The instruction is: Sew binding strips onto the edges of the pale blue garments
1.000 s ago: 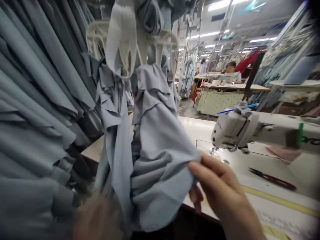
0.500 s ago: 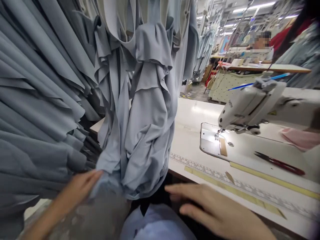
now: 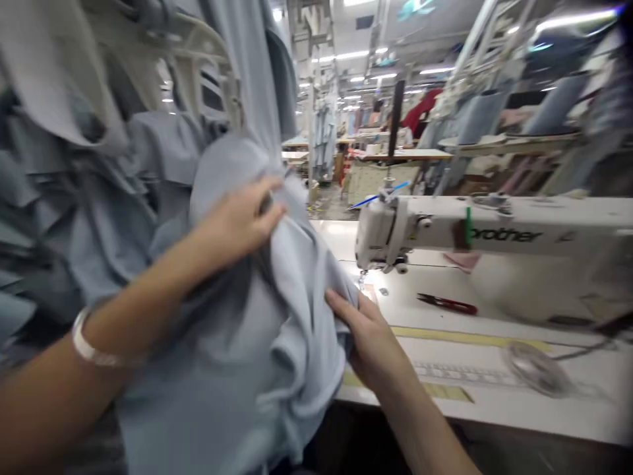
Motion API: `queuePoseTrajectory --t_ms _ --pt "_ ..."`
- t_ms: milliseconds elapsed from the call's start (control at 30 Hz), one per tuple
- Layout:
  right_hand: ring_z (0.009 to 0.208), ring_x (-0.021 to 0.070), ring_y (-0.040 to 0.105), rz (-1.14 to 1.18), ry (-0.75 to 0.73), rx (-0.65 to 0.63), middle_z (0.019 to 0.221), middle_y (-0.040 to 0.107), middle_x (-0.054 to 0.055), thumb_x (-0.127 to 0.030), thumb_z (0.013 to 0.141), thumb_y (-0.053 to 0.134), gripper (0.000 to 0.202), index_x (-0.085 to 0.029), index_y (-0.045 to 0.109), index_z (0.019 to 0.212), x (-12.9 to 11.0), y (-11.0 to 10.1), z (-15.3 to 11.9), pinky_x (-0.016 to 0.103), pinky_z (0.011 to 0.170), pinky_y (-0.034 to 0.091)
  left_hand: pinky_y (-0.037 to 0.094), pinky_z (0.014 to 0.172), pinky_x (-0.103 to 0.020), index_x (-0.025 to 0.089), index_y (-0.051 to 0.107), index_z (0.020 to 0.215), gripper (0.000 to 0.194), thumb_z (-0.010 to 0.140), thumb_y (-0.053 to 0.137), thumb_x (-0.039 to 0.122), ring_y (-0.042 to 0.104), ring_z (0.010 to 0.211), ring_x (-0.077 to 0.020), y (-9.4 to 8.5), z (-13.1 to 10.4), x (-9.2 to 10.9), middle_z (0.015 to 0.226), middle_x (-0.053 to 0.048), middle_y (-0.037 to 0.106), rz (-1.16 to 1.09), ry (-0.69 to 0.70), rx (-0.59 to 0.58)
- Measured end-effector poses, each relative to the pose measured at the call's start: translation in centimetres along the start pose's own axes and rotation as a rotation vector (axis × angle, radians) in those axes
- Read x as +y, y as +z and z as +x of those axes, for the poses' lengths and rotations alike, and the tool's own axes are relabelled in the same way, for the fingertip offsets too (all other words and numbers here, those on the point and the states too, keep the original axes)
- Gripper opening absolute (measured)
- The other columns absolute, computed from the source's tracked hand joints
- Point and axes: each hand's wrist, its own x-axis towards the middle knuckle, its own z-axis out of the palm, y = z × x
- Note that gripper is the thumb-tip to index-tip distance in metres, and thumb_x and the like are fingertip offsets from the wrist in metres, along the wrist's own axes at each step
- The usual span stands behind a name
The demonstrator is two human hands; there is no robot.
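Light blue-grey fabric, a loose garment (image 3: 301, 303), spreads in folds between my two hands. My left hand (image 3: 242, 214), a pale bangle on its wrist, pinches the upper part of the cloth between thumb and fingers. Lower and to the right, my right hand (image 3: 368, 333) grips the garment's edge, thumb on top and the other fingers behind the cloth. More garments (image 3: 103, 198) of the same colour hang at the left behind my left arm. The garment's lower end is blurred near my lap.
A Brother sewing machine (image 3: 445, 224) stands on the white table (image 3: 534, 415) at right. Red-handled thread snips (image 3: 448, 303) lie by its needle. A clear round object (image 3: 537, 369) rests near the printed ruler strip (image 3: 459, 373). Other worktables (image 3: 395, 155) stand farther back.
My left hand has risen from the low hem and now holds cloth higher up. My right hand, earlier apart from the fabric, has closed on it. The view has swung right.
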Motion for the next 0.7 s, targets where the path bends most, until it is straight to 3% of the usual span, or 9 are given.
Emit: queuePoseTrajectory --t_ms 100,133,167,267,367,433,567,633,700 --pt "0.105 0.0293 0.064 -0.253 -0.052 0.221 0.114 0.066 0.011 -0.051 0.092 0.056 0.048 -0.019 0.056 0.129 1.1 -5.1 1.0 0.042 0.086 0.053 0.058 0.084 -0.031 0.020 0.072 0.106 0.027 0.099 0.050 0.033 0.074 0.093 -0.0193 5.4 -4.9 -0.6 0.103 -0.002 0.078 -0.083 0.144 -0.125" --pt "0.108 0.0300 0.062 -0.297 -0.065 0.258 0.115 0.064 0.012 -0.047 0.090 0.059 0.044 -0.020 0.059 0.124 1.7 -6.0 0.6 0.043 0.089 0.050 0.058 0.067 -0.026 0.023 0.074 0.099 0.029 0.098 0.049 0.038 0.075 0.075 -0.0176 6.9 -6.9 -1.2 0.089 0.001 0.079 -0.102 0.168 -0.161" --pt "0.110 0.0300 0.060 -0.337 -0.083 0.271 0.114 0.064 0.011 -0.041 0.088 0.061 0.035 -0.020 0.063 0.116 2.3 -6.3 0.0 0.044 0.092 0.048 0.059 0.067 -0.027 0.023 0.074 0.100 0.030 0.097 0.050 0.041 0.077 0.076 -0.0195 8.2 -8.7 -2.0 0.091 0.001 0.080 -0.116 0.183 -0.173" --pt "0.100 0.0278 0.058 -0.658 -0.189 0.178 0.103 0.063 0.009 -0.030 0.090 0.061 0.010 -0.021 0.065 0.092 4.4 -4.7 -2.4 0.042 0.090 0.045 0.061 0.072 -0.027 0.025 0.071 0.106 0.028 0.093 0.055 0.044 0.078 0.088 -0.0224 10.8 -11.6 -4.1 0.103 -0.001 0.080 -0.150 0.185 -0.216" --pt "0.088 0.0270 0.056 -1.069 -0.324 0.077 0.095 0.062 0.009 -0.021 0.090 0.060 0.003 -0.018 0.060 0.091 6.0 -1.9 -3.3 0.039 0.078 0.044 0.063 0.076 -0.029 0.024 0.067 0.106 0.023 0.092 0.053 0.036 0.077 0.091 -0.0231 12.5 -11.5 -4.9 0.103 -0.004 0.078 -0.155 0.151 -0.228" --pt "0.084 0.0245 0.056 -1.068 -0.362 0.078 0.091 0.062 0.007 -0.013 0.091 0.055 0.007 -0.018 0.057 0.087 6.1 -1.0 -2.9 0.035 0.075 0.043 0.063 0.078 -0.031 0.020 0.062 0.112 0.027 0.090 0.050 0.027 0.076 0.094 -0.0232 13.5 -11.0 -4.9 0.105 -0.008 0.076 -0.154 0.137 -0.209" --pt "0.074 0.0157 0.053 -0.566 -0.283 0.055 0.080 0.056 0.000 -0.016 0.099 0.047 0.018 -0.020 0.050 0.081 2.6 -1.7 -1.7 0.026 0.069 0.039 0.056 0.102 -0.033 0.024 0.057 0.128 0.045 0.086 0.042 0.016 0.065 0.122 -0.0212 13.0 -9.7 -3.3 0.130 -0.009 0.067 -0.195 0.252 -0.165" --pt "0.071 0.0134 0.048 -0.260 -0.225 0.008 0.075 0.050 -0.003 -0.028 0.101 0.050 0.023 -0.020 0.048 0.079 -0.5 -2.4 -1.2 0.024 0.067 0.038 0.057 0.098 -0.026 0.028 0.064 0.118 0.037 0.087 0.044 0.019 0.069 0.114 -0.0185 10.6 -8.3 -1.7 0.122 -0.003 0.072 -0.288 0.308 -0.206" --pt "0.065 0.0116 0.041 0.033 -0.188 -0.046 0.071 0.043 -0.005 -0.038 0.100 0.052 0.027 -0.021 0.047 0.080 -3.8 -2.8 -0.6 0.022 0.061 0.035 0.060 0.080 -0.017 0.029 0.067 0.110 0.026 0.090 0.051 0.024 0.075 0.092 -0.0140 7.3 -6.4 -0.2 0.104 0.002 0.077 -0.408 0.284 -0.223"
